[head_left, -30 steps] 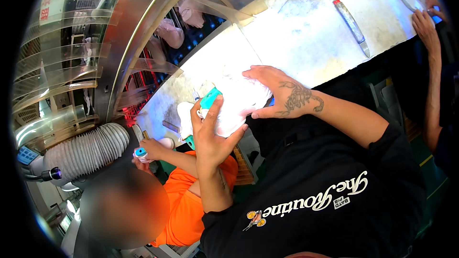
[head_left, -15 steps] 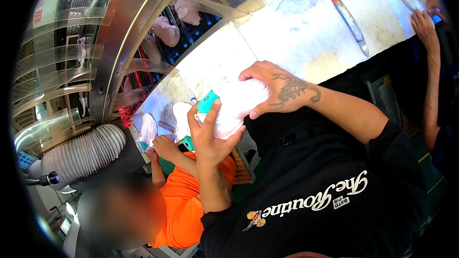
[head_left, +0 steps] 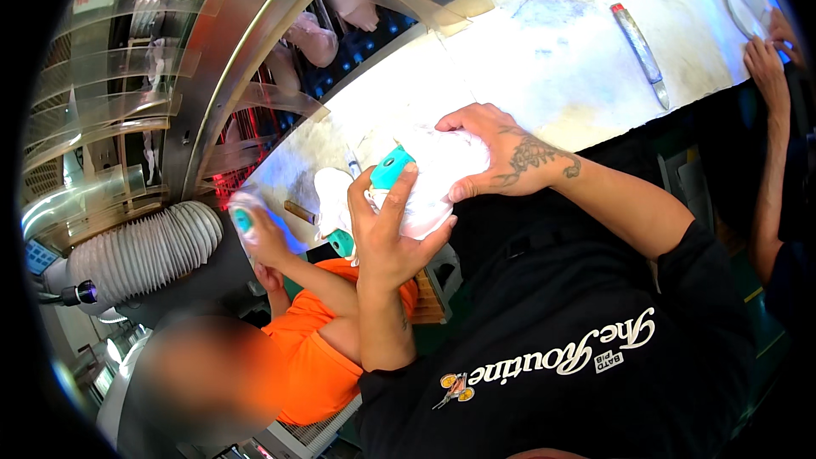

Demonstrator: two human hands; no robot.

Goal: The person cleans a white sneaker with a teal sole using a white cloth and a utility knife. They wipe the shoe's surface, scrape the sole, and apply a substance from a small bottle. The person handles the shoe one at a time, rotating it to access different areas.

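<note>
A white shoe with a teal shoe last in its opening is held between my two hands over the near edge of the table. My left hand grips the heel end, its fingers around the teal block. Curled over the toe end is my right hand, thumb underneath and fingers on top. Glare washes out much of the shoe's surface. Just left of my left hand lies a second white shoe, also on a teal last.
A knife with a red end lies on the pale worktable. At left, a person in orange holds another white shoe. A person's hands hold pale soles at far right. Pinkish shoes sit inside the machine behind hanging strips.
The person in orange has lifted their shoe, now blurred by motion. My hands keep their grip on the white shoe; it has shifted slightly right in the picture as the view moved.
</note>
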